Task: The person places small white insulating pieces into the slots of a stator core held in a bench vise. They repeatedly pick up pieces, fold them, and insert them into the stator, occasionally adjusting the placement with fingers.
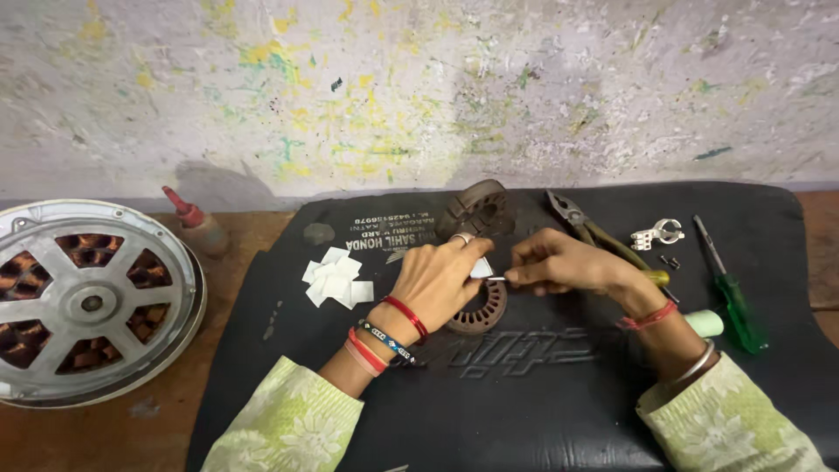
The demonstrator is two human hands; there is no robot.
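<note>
Slot papers going into a rusty stator ring, work looks mid-way.

The left hand pinches a small white paper slip over the round rust-brown slotted metal ring at bench centre; the right hand pinches a thin metal rod. Spare white paper squares lie at nine o'clock. Filled slots are probably hidden beneath the hands.

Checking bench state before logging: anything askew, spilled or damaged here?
Nothing spilled or broken. The paper slips lie in a loose scattered pile left of the left hand, and a second stator leans tilted at the mat's back edge. Pliers and screwdriver lie flat.
</note>
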